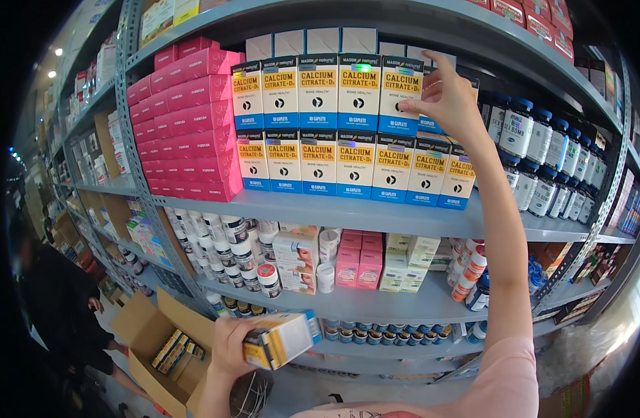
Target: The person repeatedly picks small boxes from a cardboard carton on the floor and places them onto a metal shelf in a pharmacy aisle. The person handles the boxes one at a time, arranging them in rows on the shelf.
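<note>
Two rows of white, yellow and blue calcium citrate cartons [317,86] stand stacked on the upper metal shelf. My right hand [445,94] is raised at the right part of the top row, thumb and fingers around the side of one carton [395,112]; how firmly it grips is unclear. Low in front of the shelves, my left hand [233,345] holds a carton of the same colours [286,339], tilted on its side. An open cardboard box [181,308] with several similar small cartons [173,350] inside stands on the floor to the left.
Pink cartons [184,125] are stacked left of the calcium cartons, and blue-capped bottles [539,136] stand to the right. Lower shelves hold white tubs [241,256] and pink boxes [359,261]. A perforated metal upright [142,151] is at left. A person in dark clothes [64,292] stands beyond the box.
</note>
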A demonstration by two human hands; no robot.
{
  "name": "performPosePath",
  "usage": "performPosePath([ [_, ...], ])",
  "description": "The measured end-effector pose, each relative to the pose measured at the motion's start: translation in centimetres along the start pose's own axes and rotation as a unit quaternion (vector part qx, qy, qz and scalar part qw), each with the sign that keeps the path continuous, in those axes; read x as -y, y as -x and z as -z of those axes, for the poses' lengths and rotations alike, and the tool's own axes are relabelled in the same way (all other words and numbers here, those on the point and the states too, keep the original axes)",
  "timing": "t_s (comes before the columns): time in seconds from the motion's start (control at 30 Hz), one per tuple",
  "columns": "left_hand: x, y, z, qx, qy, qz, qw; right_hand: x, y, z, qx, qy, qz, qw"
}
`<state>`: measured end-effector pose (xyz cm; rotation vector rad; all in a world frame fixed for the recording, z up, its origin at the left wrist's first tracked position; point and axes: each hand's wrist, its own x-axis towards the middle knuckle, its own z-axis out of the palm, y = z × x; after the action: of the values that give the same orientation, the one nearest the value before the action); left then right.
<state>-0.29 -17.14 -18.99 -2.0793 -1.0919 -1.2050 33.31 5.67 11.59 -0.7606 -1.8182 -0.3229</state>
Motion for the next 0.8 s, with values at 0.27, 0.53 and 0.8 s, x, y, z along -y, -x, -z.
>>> performPosePath([
  [0.27, -5.0, -23.0, -2.2, -0.058, 0.075, -0.216, 0.972, 6.5, 13.6, 4.3, 0.081, -0.186, 0.21, 0.956],
  [0.53, -9.7, -45.7, -5.9, 0.085, -0.049, -0.254, 0.962, -3.7, 7.4, 5.2, -0.16, -0.172, 0.027, 0.972],
  [0.8, -5.9, -44.8, -13.3, -0.177, -0.199, -0.27, 0.925, -7.1, 6.2, 2.1, -0.021, -0.156, -0.151, 0.976],
])
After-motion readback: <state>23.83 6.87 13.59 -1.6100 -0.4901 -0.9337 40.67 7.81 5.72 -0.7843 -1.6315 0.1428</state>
